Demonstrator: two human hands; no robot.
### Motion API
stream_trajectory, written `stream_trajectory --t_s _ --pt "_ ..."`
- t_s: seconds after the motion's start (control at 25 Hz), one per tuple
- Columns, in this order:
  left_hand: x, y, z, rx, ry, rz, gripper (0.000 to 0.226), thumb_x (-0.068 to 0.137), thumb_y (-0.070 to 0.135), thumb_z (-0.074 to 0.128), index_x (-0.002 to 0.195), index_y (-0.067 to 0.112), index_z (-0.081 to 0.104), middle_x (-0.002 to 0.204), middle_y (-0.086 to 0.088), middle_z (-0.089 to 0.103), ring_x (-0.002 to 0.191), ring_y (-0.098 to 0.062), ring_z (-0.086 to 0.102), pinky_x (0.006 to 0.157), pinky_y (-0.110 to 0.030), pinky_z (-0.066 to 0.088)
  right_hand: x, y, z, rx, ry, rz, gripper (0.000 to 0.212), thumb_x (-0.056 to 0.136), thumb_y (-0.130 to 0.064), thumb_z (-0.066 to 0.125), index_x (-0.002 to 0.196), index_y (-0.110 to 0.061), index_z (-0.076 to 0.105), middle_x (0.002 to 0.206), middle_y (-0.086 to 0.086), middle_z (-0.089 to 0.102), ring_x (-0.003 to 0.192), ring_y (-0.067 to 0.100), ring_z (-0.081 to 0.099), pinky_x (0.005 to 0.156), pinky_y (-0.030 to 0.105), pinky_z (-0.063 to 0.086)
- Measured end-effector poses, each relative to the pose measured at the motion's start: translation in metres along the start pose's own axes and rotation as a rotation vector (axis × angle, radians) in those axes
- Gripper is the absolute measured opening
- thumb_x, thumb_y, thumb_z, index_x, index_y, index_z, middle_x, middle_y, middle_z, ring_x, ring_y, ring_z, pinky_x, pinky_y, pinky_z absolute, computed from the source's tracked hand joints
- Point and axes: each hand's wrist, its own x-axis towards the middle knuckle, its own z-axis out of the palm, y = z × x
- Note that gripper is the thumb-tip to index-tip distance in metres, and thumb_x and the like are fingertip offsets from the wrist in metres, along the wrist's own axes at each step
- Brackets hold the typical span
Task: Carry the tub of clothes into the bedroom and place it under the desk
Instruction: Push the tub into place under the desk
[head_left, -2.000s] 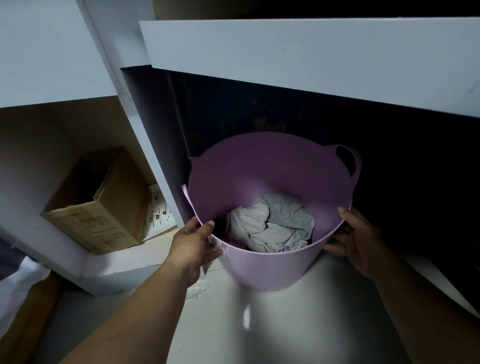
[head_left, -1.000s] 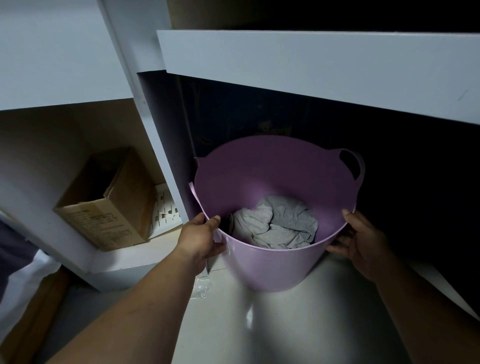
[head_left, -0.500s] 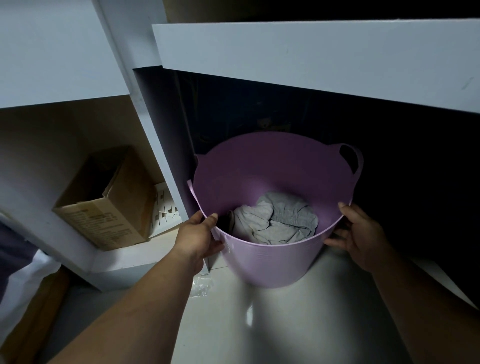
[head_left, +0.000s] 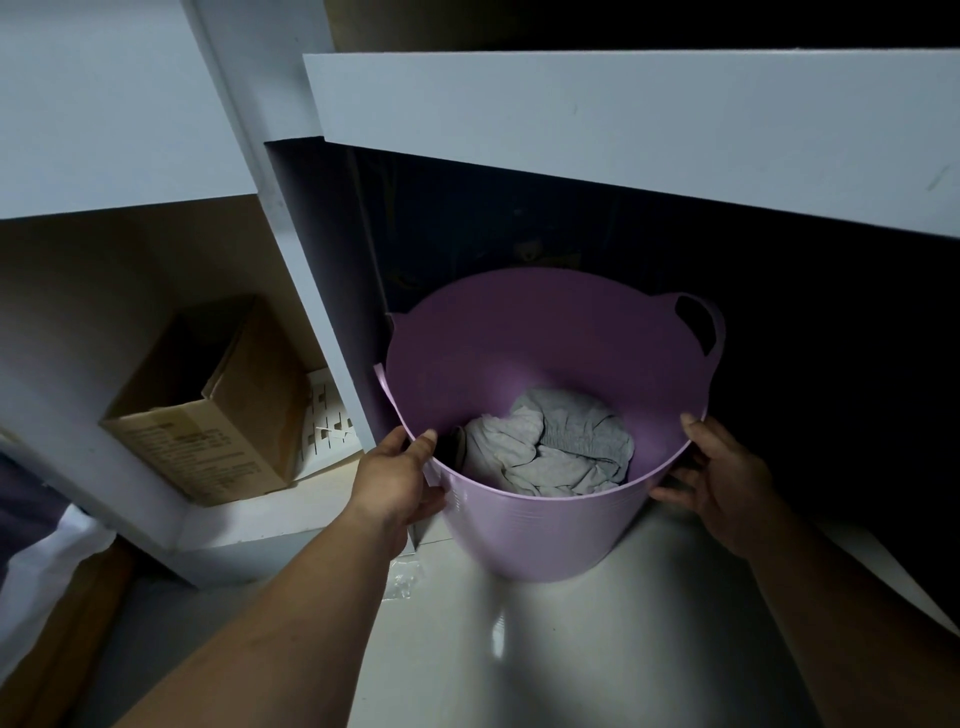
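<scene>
A purple tub (head_left: 545, 525) stands on the pale floor, its far half in the dark opening under the white desk (head_left: 623, 119). Crumpled grey clothes (head_left: 550, 447) lie in its bottom. My left hand (head_left: 400, 478) grips the near-left rim, thumb over the edge and fingers on the outside wall. My right hand (head_left: 722, 478) presses the near-right outside wall with spread fingers, thumb up by the rim. One loop handle (head_left: 701, 325) sticks up at the far right.
The desk's white side panel (head_left: 317, 322) stands just left of the tub. Beyond it, a low shelf holds a brown cardboard box (head_left: 208, 410) and a white perforated piece (head_left: 327, 415). A crumpled clear wrapper (head_left: 402, 582) lies on the floor near the tub.
Both hands stay on the tub's near rim. My left thumb has hooked over the rim's edge. The tub has barely shifted against the side panel.
</scene>
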Motion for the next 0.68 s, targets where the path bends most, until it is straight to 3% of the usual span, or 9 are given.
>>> stream_trajectory --t_s 0.24,0.4,0.56,0.68 --pt "-0.0005 -0.0031 -0.0050 0.008 -0.011 -0.003 0.007 0.100 0.033 0.065 0.106 0.036 0.068 0.136 -0.005 0.066 0.105 -0.043 0.075 0.071 -0.039 0.067 0.0001 0.0015 0.0003 -0.006 -0.006 -0.011 0.033 0.097 -0.040 0.066 0.130 -0.041 0.070 0.123 -0.007 0.079 0.116 0.031 0.072 0.067 0.052 0.063" --pt "-0.0016 -0.0026 -0.0054 0.010 -0.019 -0.007 0.017 0.100 0.035 0.065 0.117 0.038 0.065 0.137 -0.005 0.066 0.099 -0.036 0.076 0.059 -0.032 0.063 -0.0004 0.0008 0.0018 0.001 0.000 -0.007 0.035 0.098 -0.039 0.065 0.133 -0.040 0.068 0.129 -0.003 0.076 0.117 0.032 0.070 0.068 0.053 0.063" --pt "-0.0022 -0.0023 -0.0054 0.010 -0.026 -0.012 0.017 0.101 0.035 0.064 0.118 0.038 0.067 0.137 -0.007 0.067 0.098 -0.036 0.076 0.061 -0.032 0.063 -0.0030 0.0007 0.0015 0.005 -0.001 -0.012 0.036 0.099 -0.039 0.064 0.135 -0.039 0.067 0.132 -0.003 0.075 0.118 0.032 0.070 0.073 0.056 0.063" --pt "-0.0031 -0.0022 -0.0055 0.023 -0.023 -0.007 0.009 0.101 0.036 0.064 0.108 0.038 0.068 0.136 -0.006 0.068 0.096 -0.037 0.077 0.063 -0.034 0.064 -0.0051 -0.0006 0.0032 0.003 0.001 -0.015 0.037 0.099 -0.040 0.064 0.136 -0.039 0.066 0.134 -0.003 0.074 0.120 0.032 0.070 0.075 0.055 0.063"
